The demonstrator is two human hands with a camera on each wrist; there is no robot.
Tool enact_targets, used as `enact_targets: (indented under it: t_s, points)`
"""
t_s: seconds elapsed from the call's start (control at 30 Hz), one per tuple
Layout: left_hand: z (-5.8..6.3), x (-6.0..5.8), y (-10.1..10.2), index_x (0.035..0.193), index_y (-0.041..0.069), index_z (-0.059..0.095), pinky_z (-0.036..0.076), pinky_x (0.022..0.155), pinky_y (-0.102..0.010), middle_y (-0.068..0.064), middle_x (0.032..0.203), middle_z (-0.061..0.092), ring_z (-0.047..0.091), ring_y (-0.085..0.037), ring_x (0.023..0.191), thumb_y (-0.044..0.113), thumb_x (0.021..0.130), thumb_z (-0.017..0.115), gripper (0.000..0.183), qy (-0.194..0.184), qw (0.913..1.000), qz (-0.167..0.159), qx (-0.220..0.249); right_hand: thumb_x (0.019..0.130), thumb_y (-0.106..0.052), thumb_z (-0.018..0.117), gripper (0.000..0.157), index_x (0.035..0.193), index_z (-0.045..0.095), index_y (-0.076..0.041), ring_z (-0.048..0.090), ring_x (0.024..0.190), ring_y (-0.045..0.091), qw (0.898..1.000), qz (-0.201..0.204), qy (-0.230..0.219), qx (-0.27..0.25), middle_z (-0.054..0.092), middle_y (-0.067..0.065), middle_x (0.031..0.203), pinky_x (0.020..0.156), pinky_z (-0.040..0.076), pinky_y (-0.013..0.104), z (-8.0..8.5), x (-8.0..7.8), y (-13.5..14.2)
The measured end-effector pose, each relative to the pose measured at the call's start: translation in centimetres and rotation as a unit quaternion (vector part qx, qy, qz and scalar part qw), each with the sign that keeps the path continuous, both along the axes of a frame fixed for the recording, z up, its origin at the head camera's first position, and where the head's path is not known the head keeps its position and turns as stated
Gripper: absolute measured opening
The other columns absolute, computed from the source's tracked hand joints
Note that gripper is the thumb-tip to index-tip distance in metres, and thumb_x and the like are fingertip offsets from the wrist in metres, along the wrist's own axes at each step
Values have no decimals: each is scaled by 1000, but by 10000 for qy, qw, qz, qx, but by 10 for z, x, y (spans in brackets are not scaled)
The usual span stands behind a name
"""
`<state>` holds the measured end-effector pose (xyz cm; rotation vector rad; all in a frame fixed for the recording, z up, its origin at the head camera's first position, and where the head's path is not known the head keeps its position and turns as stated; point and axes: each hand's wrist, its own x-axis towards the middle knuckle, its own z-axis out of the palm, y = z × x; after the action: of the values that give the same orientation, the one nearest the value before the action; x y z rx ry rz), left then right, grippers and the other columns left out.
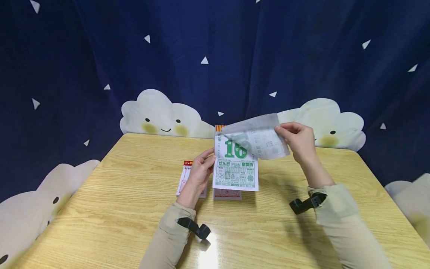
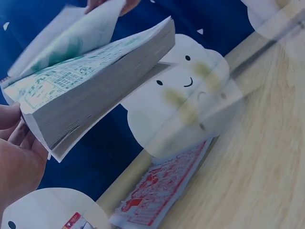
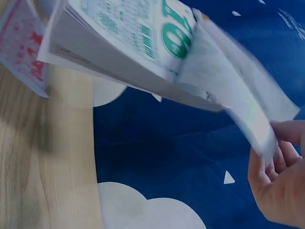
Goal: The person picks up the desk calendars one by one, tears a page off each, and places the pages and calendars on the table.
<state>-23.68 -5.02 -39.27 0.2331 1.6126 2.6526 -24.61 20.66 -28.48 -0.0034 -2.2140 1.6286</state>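
Observation:
A thick tear-off calendar pad (image 1: pixel 236 170) is held tilted above the wooden table (image 1: pixel 117 209); its top sheet shows a green "16". My left hand (image 1: pixel 208 157) grips the pad's left edge, seen also in the left wrist view as the left hand (image 2: pixel 16 152) at the pad (image 2: pixel 95 95). My right hand (image 1: pixel 281 129) pinches a thin, see-through page (image 1: pixel 260 138) lifted up and to the right off the pad. The right wrist view shows the page (image 3: pixel 238 105) curling from the pad (image 3: pixel 128 38) to the right hand (image 3: pixel 281 176).
Two red-printed sheets lie on the table: one (image 1: pixel 185 177) under my left hand, another (image 1: pixel 227 194) below the pad. A dark blue curtain with white clouds (image 1: pixel 158 116) hangs behind the table. Black wrist mounts (image 1: pixel 304 204) sit on both sleeves.

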Motion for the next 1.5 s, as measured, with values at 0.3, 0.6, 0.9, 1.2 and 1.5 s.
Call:
enact_targets:
  t_s: [0.3, 0.6, 0.9, 1.2, 1.5]
  points:
    - [2, 1, 0, 126, -9, 46, 48, 61, -18, 5, 85, 68, 63, -6, 70, -1, 91, 47, 36, -14, 9999, -117, -120, 80, -13, 67, 7, 76, 62, -16, 52, 64, 5, 9993, -46, -90, -374, 56, -10, 67, 55, 44, 15, -1, 0, 3]
    - [2, 1, -4, 127, -8, 45, 49, 62, -19, 6, 86, 68, 63, -7, 73, 0, 91, 46, 37, 108, 9994, -262, -180, 83, -14, 63, 21, 97, 60, 2, 54, 62, 2, 9994, 254, -134, 179, 56, -14, 68, 55, 47, 16, 1, -5, 5]
    - [1, 2, -2, 127, -7, 46, 49, 63, -19, 6, 86, 67, 63, -7, 73, 0, 91, 47, 36, 132, 9988, -281, -366, 83, -22, 65, 13, 83, 63, -9, 53, 57, 2, 9991, 209, 127, 344, 57, -14, 65, 50, 45, 15, 6, -7, 4]
    - [6, 3, 0, 122, -11, 48, 49, 59, -19, 2, 83, 68, 63, -8, 68, 0, 88, 49, 36, 223, 9990, -303, -231, 81, -19, 66, 13, 82, 64, -6, 51, 55, 2, 9990, 255, 245, 289, 57, -15, 63, 49, 44, 15, 12, -6, 4]
    - [7, 6, 3, 118, -14, 48, 49, 57, -17, 4, 78, 67, 60, -6, 63, -5, 84, 48, 35, 159, 9997, -79, -164, 81, -18, 67, 10, 81, 67, -8, 55, 54, 3, 9994, 213, 262, 103, 59, -12, 63, 48, 46, 17, 17, -6, 6]
